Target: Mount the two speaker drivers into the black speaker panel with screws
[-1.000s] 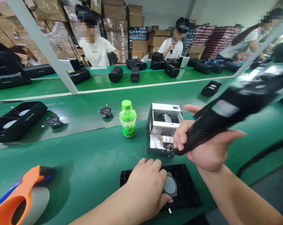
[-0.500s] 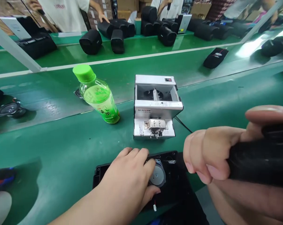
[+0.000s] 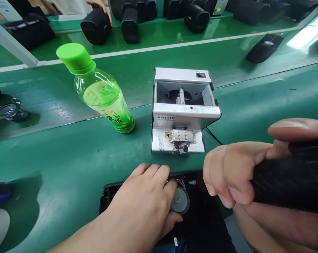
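Observation:
My left hand (image 3: 145, 200) is closed around the left side of a round grey speaker magnet (image 3: 180, 201), which sits in a black plastic housing (image 3: 201, 211) at the bottom centre. On the right, my right hand (image 3: 232, 172) wraps round a thick black tool (image 3: 293, 175); its working end is hidden behind my fingers. A small white connector (image 3: 176, 241) on a thin wire hangs over the housing below the magnet. Just beyond the housing stands a silver screw feeder (image 3: 181, 112) with a metal outlet at its front.
A green-capped bottle (image 3: 106, 95) stands left of the feeder. A loose speaker (image 3: 8, 111) lies at the far left, a black shell (image 3: 264, 48) at the back right. Black speaker boxes (image 3: 129, 26) line the far bench, where another person's hand (image 3: 101, 6) touches one.
The view has tipped down and come closer, so the feeder and bottle look larger. Both my hands keep their grips. Across the bench, the other person's hand is now on a different black box.

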`<act>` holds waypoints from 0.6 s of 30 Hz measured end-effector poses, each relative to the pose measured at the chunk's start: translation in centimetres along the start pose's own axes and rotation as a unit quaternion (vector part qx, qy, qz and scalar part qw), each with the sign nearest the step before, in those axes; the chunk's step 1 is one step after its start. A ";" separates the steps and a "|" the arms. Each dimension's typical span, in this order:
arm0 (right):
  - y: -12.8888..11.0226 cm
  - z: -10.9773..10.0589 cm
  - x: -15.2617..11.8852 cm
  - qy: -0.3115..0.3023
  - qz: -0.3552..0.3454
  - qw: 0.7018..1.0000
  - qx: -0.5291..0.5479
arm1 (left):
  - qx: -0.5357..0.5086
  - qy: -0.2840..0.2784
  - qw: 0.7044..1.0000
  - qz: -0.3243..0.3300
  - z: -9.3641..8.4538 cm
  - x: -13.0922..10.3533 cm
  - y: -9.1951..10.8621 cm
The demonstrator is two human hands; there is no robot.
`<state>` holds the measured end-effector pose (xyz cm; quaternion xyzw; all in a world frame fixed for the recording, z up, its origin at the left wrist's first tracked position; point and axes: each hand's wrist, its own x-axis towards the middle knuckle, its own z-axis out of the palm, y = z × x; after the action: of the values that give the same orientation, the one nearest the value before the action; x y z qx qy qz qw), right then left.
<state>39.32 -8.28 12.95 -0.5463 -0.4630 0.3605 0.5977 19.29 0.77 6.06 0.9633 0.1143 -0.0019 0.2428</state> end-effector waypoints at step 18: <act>1.7 -0.1 -0.8 -0.057 -0.037 0.996 0.060 | -0.010 0.002 1.000 -0.015 -0.1 -0.2 0.2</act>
<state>39.32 -8.80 11.14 -0.4704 -0.4940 0.3960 0.6147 19.09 0.64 6.24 0.9590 0.1294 -0.0022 0.2522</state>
